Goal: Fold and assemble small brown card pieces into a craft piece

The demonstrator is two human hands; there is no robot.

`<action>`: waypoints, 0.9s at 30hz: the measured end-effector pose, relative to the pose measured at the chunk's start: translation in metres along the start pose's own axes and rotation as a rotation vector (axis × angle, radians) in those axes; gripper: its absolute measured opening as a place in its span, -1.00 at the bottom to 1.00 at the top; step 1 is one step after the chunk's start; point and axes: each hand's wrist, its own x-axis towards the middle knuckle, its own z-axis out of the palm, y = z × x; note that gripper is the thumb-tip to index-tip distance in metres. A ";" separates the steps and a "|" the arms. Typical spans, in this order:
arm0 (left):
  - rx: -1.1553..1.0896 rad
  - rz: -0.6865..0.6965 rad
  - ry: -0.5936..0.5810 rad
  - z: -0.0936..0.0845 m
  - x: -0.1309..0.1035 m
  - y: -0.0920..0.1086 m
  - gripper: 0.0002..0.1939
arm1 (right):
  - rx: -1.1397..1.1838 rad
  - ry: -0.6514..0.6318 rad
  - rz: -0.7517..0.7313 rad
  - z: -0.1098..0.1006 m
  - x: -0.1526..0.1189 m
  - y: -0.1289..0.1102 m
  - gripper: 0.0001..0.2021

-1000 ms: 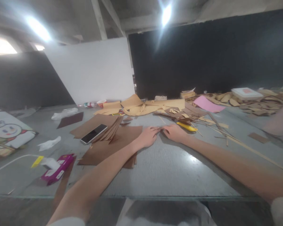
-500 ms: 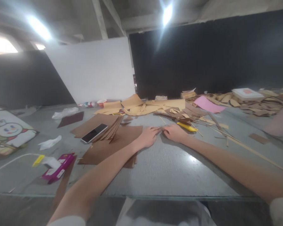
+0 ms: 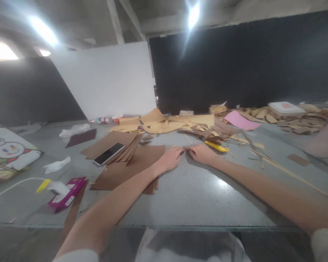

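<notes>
Hands (image 3: 186, 156) nearly fingertip to fingertip, fingers curled, undersides hidden, any grip impossible to tell.

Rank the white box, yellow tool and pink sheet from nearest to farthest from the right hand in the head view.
1. Yellow tool, just beside the right hand.
2. Pink sheet, farther back, right.
3. White box, far right.

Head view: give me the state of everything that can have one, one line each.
Left hand: fingers bent, grip unclear.
Right hand: fingers curled, grip unclear.
Phone: face up, screen dark.
Power strip: white adapter plugged in.
Yellow tool: lying down, blade state unclear.
White box: closed.
White tissue: crumpled.
Pink sheet: unrolled.
</notes>
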 end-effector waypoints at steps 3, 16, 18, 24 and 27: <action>-0.022 -0.004 0.074 -0.002 -0.001 0.002 -0.56 | 0.013 0.001 -0.026 -0.001 -0.001 -0.001 -0.63; 0.056 -0.056 0.057 0.007 -0.002 -0.009 -0.58 | 0.024 0.030 -0.060 0.003 0.000 0.002 -0.47; 0.050 -0.051 0.059 0.007 -0.002 -0.009 -0.58 | 0.042 0.048 -0.071 0.004 0.001 0.003 -0.50; 0.066 -0.042 0.062 0.008 -0.002 -0.011 -0.61 | 0.065 0.092 -0.197 0.004 0.000 0.004 -0.62; 0.067 -0.037 0.042 0.009 -0.002 -0.012 -0.61 | 0.063 0.096 -0.202 0.003 0.000 0.005 -0.64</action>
